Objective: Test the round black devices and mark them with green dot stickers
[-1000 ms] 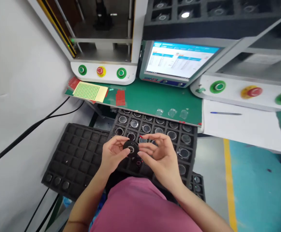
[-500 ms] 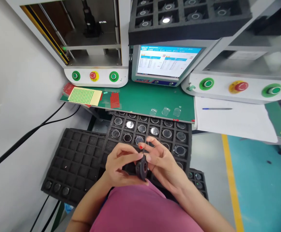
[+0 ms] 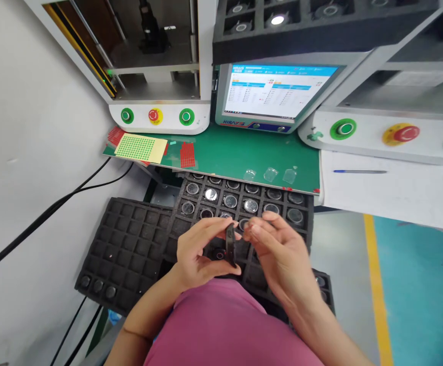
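Held on edge between the thumb and fingers of my left hand is a dark round watch case, its thin side facing me. Just to its right is my right hand, apart from the case, thumb and fingers pinched together. Whatever is in that pinch is too small and blurred to make out. Beneath both hands lies a black foam tray with round watch cases in many of its pockets. Another watch part shows below my left hand, partly hidden.
At left, a second foam tray has a few watch cases in its front corner. The green bench bears green dot stickers, red stickers and clear film pieces. Behind stand a screen and button-fronted machines.
My right hand has drawn away from the watch case to the right, and its fingers have closed. The watch case has turned edge-on in my left hand. The view has shifted slightly.
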`<state>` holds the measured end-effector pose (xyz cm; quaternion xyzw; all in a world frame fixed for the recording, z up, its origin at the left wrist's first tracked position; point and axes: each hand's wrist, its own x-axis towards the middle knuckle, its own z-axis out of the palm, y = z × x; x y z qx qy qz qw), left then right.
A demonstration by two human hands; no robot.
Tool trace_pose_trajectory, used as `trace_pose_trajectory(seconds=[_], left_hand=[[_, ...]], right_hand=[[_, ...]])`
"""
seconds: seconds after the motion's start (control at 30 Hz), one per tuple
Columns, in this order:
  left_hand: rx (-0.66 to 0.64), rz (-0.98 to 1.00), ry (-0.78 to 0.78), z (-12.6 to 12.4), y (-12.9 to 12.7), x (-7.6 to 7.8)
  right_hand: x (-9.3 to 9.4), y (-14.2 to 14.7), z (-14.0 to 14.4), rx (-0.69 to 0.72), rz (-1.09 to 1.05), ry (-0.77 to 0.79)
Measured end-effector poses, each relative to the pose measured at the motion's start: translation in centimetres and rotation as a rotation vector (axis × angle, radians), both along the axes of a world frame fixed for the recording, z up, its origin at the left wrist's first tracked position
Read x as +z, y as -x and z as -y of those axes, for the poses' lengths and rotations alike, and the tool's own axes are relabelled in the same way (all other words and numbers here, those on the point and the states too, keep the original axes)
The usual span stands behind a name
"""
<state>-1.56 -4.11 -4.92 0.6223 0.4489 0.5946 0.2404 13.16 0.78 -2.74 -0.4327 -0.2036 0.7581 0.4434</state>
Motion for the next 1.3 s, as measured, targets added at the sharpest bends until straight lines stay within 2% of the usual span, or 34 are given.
trace_pose_trajectory(seconds=[0.1, 0.17, 0.37, 0.53, 0.9, 1.13, 1.3], left_hand=[[-0.045, -0.059, 0.031, 0.4, 0.4, 0.8], [-0.054, -0.132, 0.013, 0.4, 0.6, 1.4], [-0.066, -0.248, -0.055, 0.1, 0.8, 2.5], [-0.090, -0.270, -0.048, -0.1, 1.0, 2.7], [-0.161, -0.241, -0.033, 0.0, 1.4, 2.4], [-0.187, -0.282, 0.034, 0.3, 1.7, 2.7], [-0.167, -0.286, 0.041, 0.1, 1.9, 2.7]], right_hand=[[1.1, -1.0, 0.6, 0.046, 0.043, -0.162], [2.0, -1.3, 1.1, 0.127, 0.012, -0.198], [3.0, -1.4, 1.8, 0.272, -0.160, -0.088], [2.9, -1.2, 1.6, 0.287, -0.216, -0.025], [3.0, -1.0, 1.4, 0.292, -0.201, -0.021], [3.2, -1.2, 1.5, 0.305, -0.185, -0.010], [2.2, -0.5, 1.2, 0.268, -0.154, 0.063]])
